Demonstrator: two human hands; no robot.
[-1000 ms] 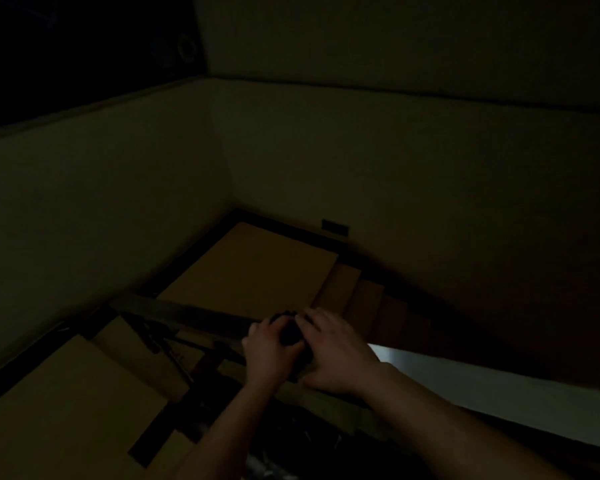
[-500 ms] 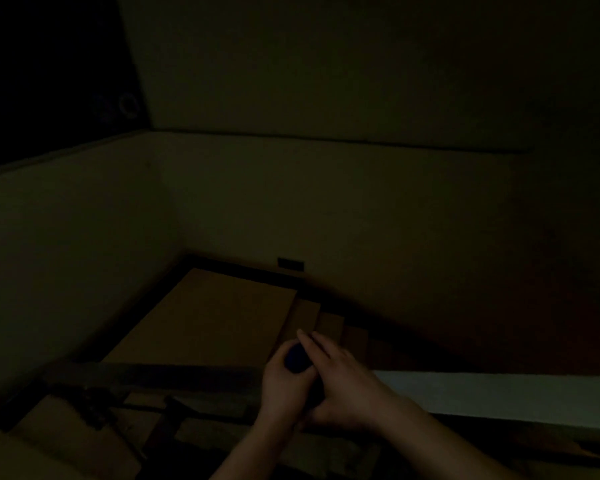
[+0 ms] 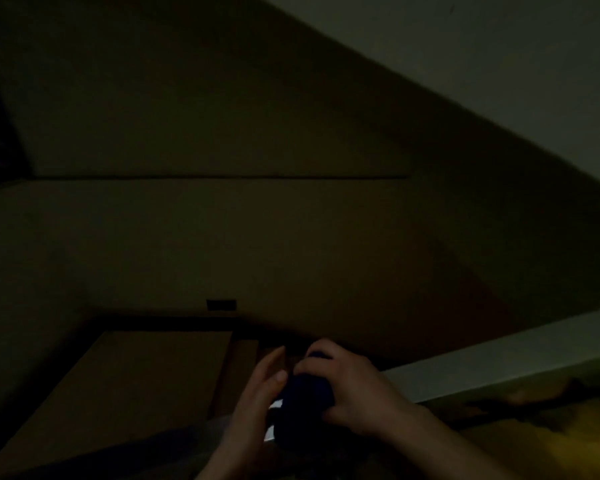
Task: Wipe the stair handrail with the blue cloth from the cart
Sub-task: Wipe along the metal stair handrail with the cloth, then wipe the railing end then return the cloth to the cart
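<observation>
The stairwell is very dark. The blue cloth (image 3: 305, 393) is bunched into a dark ball low in the middle of the view. My right hand (image 3: 352, 389) curls over it from the right and grips it. My left hand (image 3: 257, 400) lies flat against the cloth's left side with its fingers straight. The handrail (image 3: 520, 393) runs off to the right as a dim band from under my hands, and its left part is barely visible.
A pale ledge (image 3: 499, 355) rises to the right behind the handrail. Below lie a wooden landing (image 3: 146, 379) and steps (image 3: 243, 368). Walls close in on the left and ahead, with a small dark vent (image 3: 221, 304) low down.
The view has tilted up and turned right, so the stairs sit lower. My hands with the cloth have shifted right along the rail, and my left hand has opened out flat.
</observation>
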